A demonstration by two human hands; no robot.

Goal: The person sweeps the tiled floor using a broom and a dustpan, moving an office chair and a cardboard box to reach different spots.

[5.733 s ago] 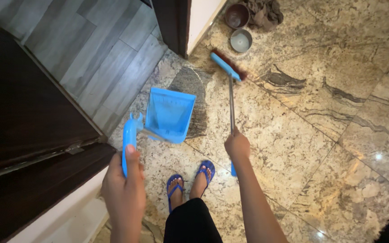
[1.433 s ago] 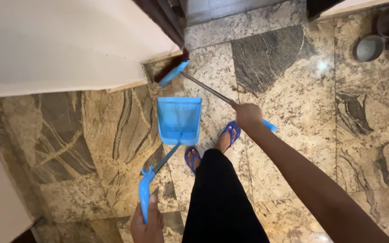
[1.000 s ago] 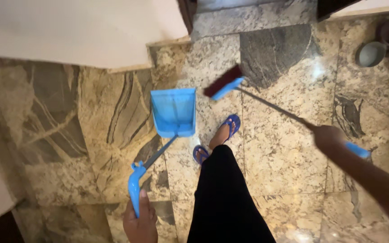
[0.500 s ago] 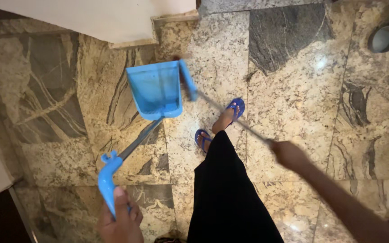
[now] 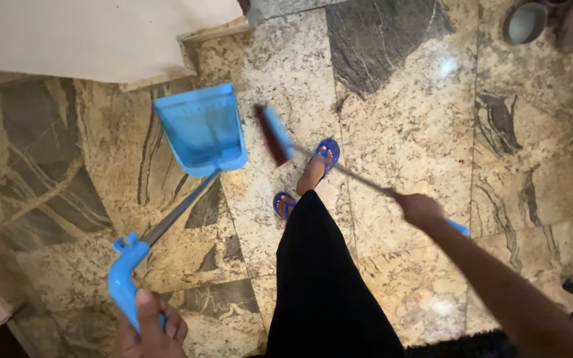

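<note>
My left hand (image 5: 148, 328) grips the blue handle of a long-handled blue dustpan (image 5: 201, 129), whose pan rests on the marble floor to the upper left. My right hand (image 5: 419, 207) holds the metal shaft of a broom (image 5: 274, 134). Its blue head with dark red bristles lies just right of the pan, a small gap apart. My feet in blue sandals (image 5: 326, 151) stand right beside the broom head, and my black trouser leg fills the lower middle.
A cream wall (image 5: 67, 33) runs along the top left, with a corner near the pan. A grey bowl (image 5: 524, 21) and a brown heap sit on the floor at the top right. A dark mat edge shows at the bottom right.
The broom head has swung from the far corner over to the right side of the dustpan. The pan has shifted left across the floor. My view has moved back.
</note>
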